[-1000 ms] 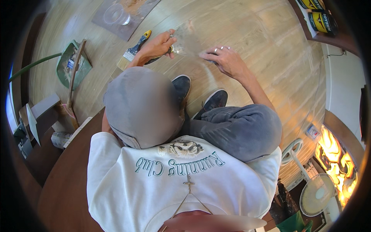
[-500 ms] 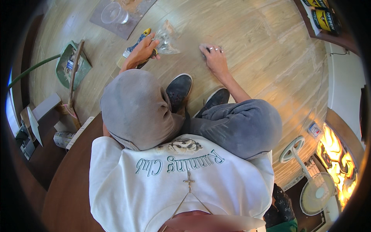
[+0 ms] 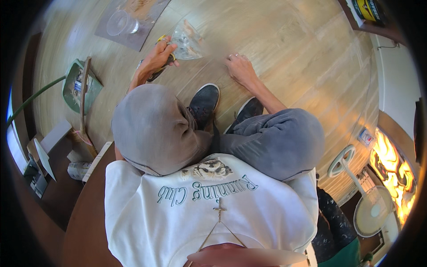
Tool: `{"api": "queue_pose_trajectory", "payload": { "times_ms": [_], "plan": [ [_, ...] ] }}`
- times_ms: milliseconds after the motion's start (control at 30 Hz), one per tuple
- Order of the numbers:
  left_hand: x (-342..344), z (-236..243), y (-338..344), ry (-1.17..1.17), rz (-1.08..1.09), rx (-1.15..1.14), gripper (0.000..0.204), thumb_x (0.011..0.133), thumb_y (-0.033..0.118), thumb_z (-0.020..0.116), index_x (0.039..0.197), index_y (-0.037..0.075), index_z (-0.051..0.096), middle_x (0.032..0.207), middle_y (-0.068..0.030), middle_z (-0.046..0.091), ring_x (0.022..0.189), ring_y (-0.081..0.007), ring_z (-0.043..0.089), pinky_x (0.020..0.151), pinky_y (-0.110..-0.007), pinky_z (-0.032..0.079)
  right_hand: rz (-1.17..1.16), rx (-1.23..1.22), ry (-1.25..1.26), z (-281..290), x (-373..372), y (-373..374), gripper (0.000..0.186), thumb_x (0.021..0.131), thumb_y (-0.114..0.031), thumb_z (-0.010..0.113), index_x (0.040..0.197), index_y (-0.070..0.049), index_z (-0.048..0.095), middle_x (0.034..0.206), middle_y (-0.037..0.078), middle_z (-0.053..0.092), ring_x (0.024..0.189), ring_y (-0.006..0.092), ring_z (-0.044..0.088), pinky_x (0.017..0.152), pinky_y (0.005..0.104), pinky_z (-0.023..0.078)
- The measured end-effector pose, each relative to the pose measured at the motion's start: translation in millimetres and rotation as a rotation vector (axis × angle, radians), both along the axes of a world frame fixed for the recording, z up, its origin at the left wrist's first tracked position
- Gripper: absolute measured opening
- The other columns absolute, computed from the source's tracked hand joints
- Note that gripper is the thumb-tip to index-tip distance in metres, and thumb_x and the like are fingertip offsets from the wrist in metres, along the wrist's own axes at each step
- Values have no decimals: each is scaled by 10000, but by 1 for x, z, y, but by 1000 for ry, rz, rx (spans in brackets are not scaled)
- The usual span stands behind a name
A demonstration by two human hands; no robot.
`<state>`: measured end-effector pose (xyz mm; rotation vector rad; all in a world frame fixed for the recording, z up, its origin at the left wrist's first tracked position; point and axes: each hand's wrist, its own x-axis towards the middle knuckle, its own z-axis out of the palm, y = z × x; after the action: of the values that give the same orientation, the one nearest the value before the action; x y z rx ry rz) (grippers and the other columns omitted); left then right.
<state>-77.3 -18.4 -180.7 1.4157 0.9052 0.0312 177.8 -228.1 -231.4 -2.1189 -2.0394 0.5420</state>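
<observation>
My left hand [image 3: 156,60] is closed round a tool with a yellow-and-black handle [image 3: 171,58]; its working end is mostly hidden by my hand and wrist. Just beyond those fingers is a crumpled clear plastic bag [image 3: 187,43] with whitish bits in it. Whether my hand also grips the bag, I cannot tell. To the right, low over the wood-look floor [image 3: 284,53], my right hand [image 3: 240,69] has its fingers curled downward, with rings on them. What lies under those fingertips is hidden.
A grey mat [image 3: 140,33] with a clear plastic cup [image 3: 118,23] and brown crumbs lies far left. Nearer left stands a green dustpan [image 3: 94,91] holding debris, with a wooden stick [image 3: 84,84] across it. A white fan [image 3: 372,212] stands at the right; dark cans [image 3: 368,10] sit far right.
My right hand has shifted slightly left, and the dark thing glimpsed under its fingers is now out of sight. My left hand has moved slightly left and nearer, still gripping the tool.
</observation>
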Motion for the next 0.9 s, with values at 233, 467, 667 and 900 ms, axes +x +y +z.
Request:
{"api": "queue_pose_trajectory", "payload": {
  "times_ms": [233,467,667,900],
  "plan": [
    [7,-15,10,-37,-90,-11,507,1093,295,505,1449,-59,431,980,-72,698,710,-122,704,612,-242,518,-417,78,257,-3,104,-110,341,1011,-152,580,1326,-216,693,1211,127,695,1084,322,664,937,395,530],
    [84,-2,-12,-138,-297,29,499,1105,302,481,1457,-50,437,960,-66,692,722,-101,691,638,-230,518,-435,-6,8,8,39,-192,525,888,-23,561,1359,-238,650,1253,43,651,1121,308,627,951,426,514],
    [100,7,-14,-232,-419,15,466,1111,339,469,1398,-29,483,952,-41,678,735,-75,682,641,-220,511,-512,140,-20,-11,30,-192,589,854,22,540,1342,-284,661,1271,8,647,1142,282,631,977,428,497],
    [71,-4,-25,-154,-357,-27,495,1106,347,491,1401,-49,460,943,-63,679,728,-94,690,602,-219,508,-301,105,-150,-23,43,-188,559,865,-15,571,1331,-309,666,1258,-15,660,1186,258,619,999,424,486]
  ]
}}
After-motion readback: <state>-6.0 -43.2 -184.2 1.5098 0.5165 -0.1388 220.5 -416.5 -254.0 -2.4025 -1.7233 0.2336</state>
